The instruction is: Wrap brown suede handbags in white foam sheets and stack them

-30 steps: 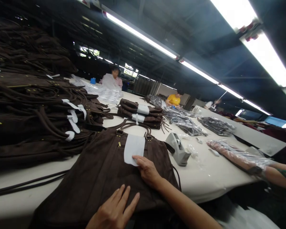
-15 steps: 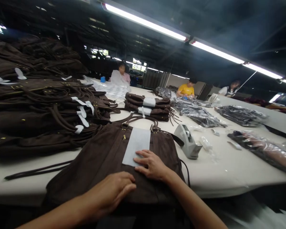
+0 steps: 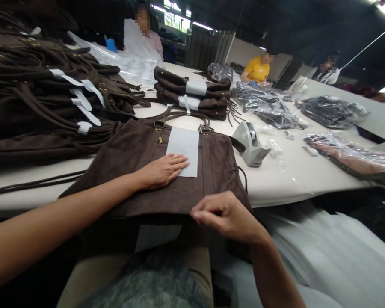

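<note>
Left hand [image 3: 163, 171]: fingers together, flat on the white sheet [image 3: 189, 145] over your brown bag [image 3: 137, 158]. Right hand [image 3: 227, 214]: fingers curled, at the bag's near edge; grip unclear.

Right hand [image 3: 227, 216] partly blurred (bag pile [image 3: 28, 107] cut off left)

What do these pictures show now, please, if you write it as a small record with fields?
left hand: flat, on the pale sheet and the bag
left hand point
right hand: fingers curled, at the bag's near edge; contact unclear
bag: dark brown, lying on the white table
pale sheet: on the bag, between its handle buckles
right of bag: grey tape dispenser
behind bag: stacked brown bags with pale bands
left of bag: large pile of brown bags
background: three people
</note>
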Action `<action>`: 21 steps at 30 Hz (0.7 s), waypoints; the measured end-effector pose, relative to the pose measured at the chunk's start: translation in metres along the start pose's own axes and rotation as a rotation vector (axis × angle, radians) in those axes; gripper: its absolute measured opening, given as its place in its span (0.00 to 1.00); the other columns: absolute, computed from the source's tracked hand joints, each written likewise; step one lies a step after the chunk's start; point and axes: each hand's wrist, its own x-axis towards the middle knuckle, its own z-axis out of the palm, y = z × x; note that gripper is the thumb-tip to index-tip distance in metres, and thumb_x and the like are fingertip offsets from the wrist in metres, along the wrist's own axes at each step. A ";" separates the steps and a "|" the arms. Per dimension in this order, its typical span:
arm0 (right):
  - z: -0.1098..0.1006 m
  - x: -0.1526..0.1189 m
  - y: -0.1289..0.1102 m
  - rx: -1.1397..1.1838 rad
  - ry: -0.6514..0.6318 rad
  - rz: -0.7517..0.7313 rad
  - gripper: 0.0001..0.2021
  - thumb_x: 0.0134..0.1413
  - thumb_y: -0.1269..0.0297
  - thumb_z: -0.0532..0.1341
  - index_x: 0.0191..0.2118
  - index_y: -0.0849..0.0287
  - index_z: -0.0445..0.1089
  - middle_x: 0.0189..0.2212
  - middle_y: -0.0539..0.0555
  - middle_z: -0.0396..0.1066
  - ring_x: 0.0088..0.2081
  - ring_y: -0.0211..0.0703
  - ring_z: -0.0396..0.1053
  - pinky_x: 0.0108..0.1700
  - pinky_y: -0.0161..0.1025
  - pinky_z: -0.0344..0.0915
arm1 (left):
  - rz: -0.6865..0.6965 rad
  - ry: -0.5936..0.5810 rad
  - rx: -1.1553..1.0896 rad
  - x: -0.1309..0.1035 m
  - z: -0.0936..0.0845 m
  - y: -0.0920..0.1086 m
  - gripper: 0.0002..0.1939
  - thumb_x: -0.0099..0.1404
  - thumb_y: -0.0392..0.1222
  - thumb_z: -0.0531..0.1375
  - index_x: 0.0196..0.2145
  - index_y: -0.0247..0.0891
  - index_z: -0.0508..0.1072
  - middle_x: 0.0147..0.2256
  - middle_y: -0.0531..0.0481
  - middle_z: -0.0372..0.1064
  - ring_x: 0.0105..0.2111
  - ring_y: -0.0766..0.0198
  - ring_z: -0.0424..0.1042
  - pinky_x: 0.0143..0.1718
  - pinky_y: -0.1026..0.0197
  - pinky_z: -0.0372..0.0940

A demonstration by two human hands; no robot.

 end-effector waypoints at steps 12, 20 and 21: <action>0.188 -0.012 0.101 0.725 0.164 0.395 0.19 0.47 0.52 0.69 0.45 0.52 0.75 0.44 0.53 0.74 0.46 0.50 0.71 0.50 0.43 0.66 | 0.044 0.083 0.024 -0.001 0.002 0.005 0.27 0.73 0.52 0.46 0.64 0.37 0.59 0.66 0.41 0.54 0.67 0.52 0.50 0.67 0.44 0.42; 0.088 -0.069 -0.001 0.605 0.282 0.417 0.18 0.47 0.47 0.69 0.35 0.57 0.72 0.29 0.49 0.66 0.30 0.38 0.62 0.33 0.33 0.60 | 0.064 0.047 0.008 -0.007 -0.004 0.010 0.33 0.71 0.58 0.47 0.66 0.36 0.56 0.67 0.37 0.49 0.68 0.48 0.47 0.66 0.40 0.40; 0.083 -0.066 -0.008 0.594 0.319 0.428 0.19 0.46 0.46 0.69 0.34 0.57 0.71 0.29 0.49 0.66 0.30 0.39 0.62 0.32 0.33 0.60 | 0.053 0.041 -0.012 -0.009 -0.006 0.013 0.36 0.69 0.63 0.48 0.66 0.36 0.56 0.67 0.35 0.48 0.68 0.46 0.45 0.66 0.38 0.38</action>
